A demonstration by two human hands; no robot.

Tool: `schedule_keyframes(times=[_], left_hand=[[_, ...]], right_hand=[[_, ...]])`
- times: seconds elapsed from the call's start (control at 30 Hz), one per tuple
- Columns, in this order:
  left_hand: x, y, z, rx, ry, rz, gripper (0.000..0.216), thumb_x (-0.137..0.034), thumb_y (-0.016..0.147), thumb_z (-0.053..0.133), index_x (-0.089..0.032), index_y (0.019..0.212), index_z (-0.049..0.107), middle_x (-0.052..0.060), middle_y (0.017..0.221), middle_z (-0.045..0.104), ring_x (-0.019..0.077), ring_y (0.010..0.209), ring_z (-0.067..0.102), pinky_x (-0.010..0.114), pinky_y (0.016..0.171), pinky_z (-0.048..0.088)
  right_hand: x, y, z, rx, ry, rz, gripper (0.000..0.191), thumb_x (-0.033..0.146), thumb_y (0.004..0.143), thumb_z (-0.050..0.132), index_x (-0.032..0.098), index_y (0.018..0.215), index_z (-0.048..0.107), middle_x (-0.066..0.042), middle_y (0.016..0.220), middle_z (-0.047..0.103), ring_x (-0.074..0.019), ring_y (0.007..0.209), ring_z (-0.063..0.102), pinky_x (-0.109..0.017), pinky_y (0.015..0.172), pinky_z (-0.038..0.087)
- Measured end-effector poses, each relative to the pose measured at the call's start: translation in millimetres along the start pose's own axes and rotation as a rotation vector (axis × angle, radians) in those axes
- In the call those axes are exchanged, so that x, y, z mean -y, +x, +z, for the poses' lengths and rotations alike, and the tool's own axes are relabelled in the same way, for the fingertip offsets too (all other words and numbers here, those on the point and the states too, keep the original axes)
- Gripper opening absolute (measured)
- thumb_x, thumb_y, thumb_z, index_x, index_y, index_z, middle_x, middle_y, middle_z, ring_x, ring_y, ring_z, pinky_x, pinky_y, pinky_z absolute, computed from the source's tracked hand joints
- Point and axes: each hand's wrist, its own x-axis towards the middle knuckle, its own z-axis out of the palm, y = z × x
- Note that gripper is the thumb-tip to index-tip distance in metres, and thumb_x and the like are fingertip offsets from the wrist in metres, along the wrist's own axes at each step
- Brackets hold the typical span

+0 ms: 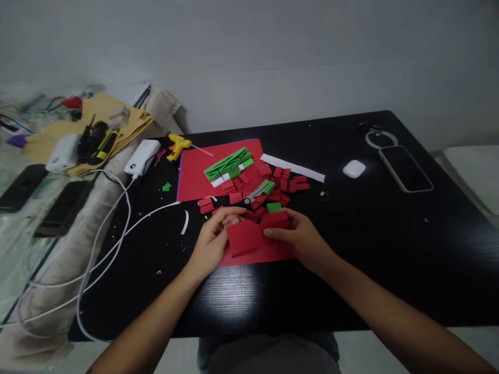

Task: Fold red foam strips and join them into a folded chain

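My left hand [212, 239] curls around a folded piece of red paper [244, 239], its fingertips partly hidden behind the paper. My right hand [306, 238] pinches the right part of the red paper, thumb in front and fingers behind. Whether the two red parts are one strip or separate pieces, I cannot tell. Beneath them lies a red sheet [268, 255]. Just beyond my hands are several small folded red pieces [278, 179], a green piece [273, 207] and scissors [255, 193]. Pleated green paper [230, 163] rests farther back.
A yellow glue gun [179, 147] and a white power bank [142, 157] with cables lie at the left. A white paper strip [294, 167] sits behind the pieces. Toward the right are a white earbud case [354, 169] and a phone [405, 169] on the black table [370, 244].
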Motion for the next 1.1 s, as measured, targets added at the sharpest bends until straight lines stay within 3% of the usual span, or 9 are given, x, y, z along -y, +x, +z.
schedule_keyframes(times=[0.1, 0.17, 0.27, 0.37, 0.63, 1.1], left_hand=[[3.3, 1.6, 0.2, -0.027, -0.191, -0.114, 0.043, -0.054, 0.097, 0.058, -0.017, 0.11, 0.076, 0.01, 0.097, 0.076, 0.0227, 0.082, 0.072, 0.033, 0.071, 0.059], [2.8, 1.2, 1.3, 0.013, -0.229, -0.119, 0.047, -0.059, 0.093, 0.061, -0.015, 0.103, 0.075, 0.011, 0.094, 0.077, 0.0236, 0.078, 0.072, 0.034, 0.066, 0.059], [-2.0, -1.6, 4.7, 0.052, -0.1, -0.122, 0.029, -0.041, 0.085, 0.079, -0.016, 0.099, 0.074, 0.005, 0.088, 0.077, 0.0184, 0.072, 0.071, 0.029, 0.067, 0.058], [-6.7, -4.2, 9.0, 0.046, -0.039, -0.147, 0.023, -0.035, 0.083, 0.081, -0.017, 0.095, 0.074, 0.003, 0.085, 0.078, 0.0175, 0.074, 0.072, 0.028, 0.07, 0.058], [-4.5, -6.1, 14.4, 0.086, 0.008, -0.127, 0.021, -0.033, 0.084, 0.08, -0.016, 0.096, 0.073, 0.005, 0.087, 0.078, 0.0185, 0.076, 0.073, 0.03, 0.071, 0.059], [-2.7, -5.8, 12.6, 0.055, 0.044, -0.019, 0.015, -0.034, 0.091, 0.072, -0.021, 0.097, 0.07, -0.003, 0.066, 0.064, 0.0121, 0.056, 0.059, 0.022, 0.053, 0.045]], right_hand=[[-1.3, -0.1, -0.4, -0.078, -0.05, -0.06, 0.047, 0.027, 0.055, 0.099, 0.02, 0.087, 0.065, 0.001, 0.08, 0.075, -0.0168, 0.067, 0.072, -0.029, 0.064, 0.06], [-1.7, 0.1, -0.6, -0.089, -0.111, -0.096, 0.047, 0.028, 0.055, 0.098, 0.022, 0.085, 0.063, 0.003, 0.078, 0.073, -0.0173, 0.065, 0.071, -0.03, 0.062, 0.06], [-0.8, 0.0, -0.7, -0.02, -0.224, -0.16, 0.042, 0.028, 0.057, 0.096, 0.022, 0.087, 0.068, 0.0, 0.091, 0.076, -0.0198, 0.079, 0.074, -0.032, 0.072, 0.062], [1.3, -1.0, -1.0, 0.069, -0.348, -0.163, 0.039, 0.029, 0.061, 0.094, 0.023, 0.094, 0.075, -0.001, 0.098, 0.078, -0.0206, 0.087, 0.074, -0.034, 0.079, 0.062], [1.6, -2.6, -0.9, 0.032, -0.545, -0.28, 0.02, 0.034, 0.073, 0.087, 0.023, 0.089, 0.081, -0.002, 0.088, 0.081, -0.0226, 0.083, 0.075, -0.036, 0.081, 0.058], [1.2, -3.7, -1.5, 0.003, -0.52, -0.309, 0.013, 0.031, 0.075, 0.082, 0.023, 0.086, 0.081, -0.002, 0.089, 0.081, -0.0215, 0.084, 0.074, -0.034, 0.08, 0.057]])
